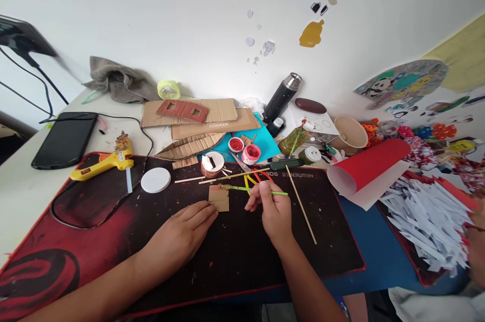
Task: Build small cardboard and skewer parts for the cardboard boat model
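My right hand (277, 208) is closed round a thin paintbrush (242, 189) with a green handle. The brush's bristle end lies at the top edge of a small cardboard piece (220, 201), where a reddish painted strip shows. My left hand (185, 228) lies flat on the dark mat, fingers together, fingertips on the cardboard's left edge; its thumb is hidden. Just behind stand an open jar of red paint (251, 153), its red-smeared lid (236, 144) and a round container with a white top (212, 163). Wooden sticks (301, 205) lie around my right hand.
A yellow glue gun (102, 163), its cable and a phone (65, 140) are at the left. Cardboard pieces (223, 122) and a black thermos (282, 97) stand behind. Rolled red paper (373, 165) and a heap of white paper strips (428, 221) lie at the right.
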